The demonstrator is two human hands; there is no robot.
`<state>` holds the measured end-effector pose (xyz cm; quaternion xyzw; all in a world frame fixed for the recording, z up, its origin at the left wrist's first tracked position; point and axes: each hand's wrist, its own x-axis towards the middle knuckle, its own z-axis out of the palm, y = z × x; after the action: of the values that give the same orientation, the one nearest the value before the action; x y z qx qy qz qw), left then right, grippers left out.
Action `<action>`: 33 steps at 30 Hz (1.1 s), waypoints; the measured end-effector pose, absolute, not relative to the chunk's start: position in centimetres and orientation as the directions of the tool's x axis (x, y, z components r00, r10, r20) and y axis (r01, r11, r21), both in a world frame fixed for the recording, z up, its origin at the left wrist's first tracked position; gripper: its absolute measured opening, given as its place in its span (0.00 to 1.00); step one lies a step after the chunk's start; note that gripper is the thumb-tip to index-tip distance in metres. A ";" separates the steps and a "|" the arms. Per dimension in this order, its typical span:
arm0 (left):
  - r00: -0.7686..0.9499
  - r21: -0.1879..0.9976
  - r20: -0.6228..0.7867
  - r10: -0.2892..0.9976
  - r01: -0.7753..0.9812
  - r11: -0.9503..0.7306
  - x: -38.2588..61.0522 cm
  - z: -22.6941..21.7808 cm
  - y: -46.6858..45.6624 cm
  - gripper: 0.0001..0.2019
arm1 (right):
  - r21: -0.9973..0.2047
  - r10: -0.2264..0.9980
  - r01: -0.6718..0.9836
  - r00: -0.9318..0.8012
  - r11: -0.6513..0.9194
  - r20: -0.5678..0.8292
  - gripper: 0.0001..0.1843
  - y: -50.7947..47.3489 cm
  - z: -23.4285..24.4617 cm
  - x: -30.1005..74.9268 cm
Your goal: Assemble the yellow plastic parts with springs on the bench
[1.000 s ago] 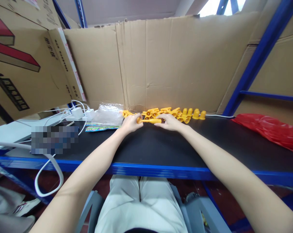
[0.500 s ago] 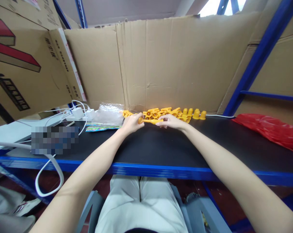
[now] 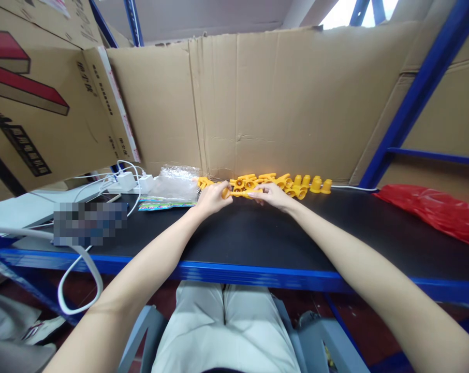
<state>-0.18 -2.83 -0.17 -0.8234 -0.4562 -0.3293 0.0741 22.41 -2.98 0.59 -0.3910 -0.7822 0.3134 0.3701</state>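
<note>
Both hands hold one slim yellow plastic piece point(image 3: 239, 194) level, just above the black table top. My left hand point(image 3: 213, 199) is closed around its left end, where a rounded yellow part shows at the thumb. At the other end, my right hand point(image 3: 274, 197) pinches the piece between thumb and fingers, partly covering it. Right behind the hands lies a pile of similar yellow plastic pieces point(image 3: 250, 184), some with round hollow openings. To the right of the pile stand several yellow cup-shaped pieces point(image 3: 316, 185).
Clear plastic bags point(image 3: 176, 182) and a colourful flat packet point(image 3: 164, 205) lie left of the hands. White chargers with cables point(image 3: 126, 181) are farther left. A red plastic bag point(image 3: 432, 210) lies at the right. A cardboard wall point(image 3: 296, 103) closes the back, with blue frame posts point(image 3: 413, 103).
My right fingers have shifted slightly on the yellow piece. My left hand keeps its hold. The whole view has moved a little.
</note>
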 end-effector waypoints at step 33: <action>0.339 0.195 0.604 0.722 0.815 -0.546 0.3 -0.3 -2.7 0.14 | -0.965 0.918 -0.133 -0.362 -0.224 -0.163 0.09 -2.7 1.1 21.9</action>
<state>0.30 -2.75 -0.31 -0.8151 -0.4713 -0.3295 0.0708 21.93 -2.70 1.10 -0.4058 -0.4835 0.6689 0.3927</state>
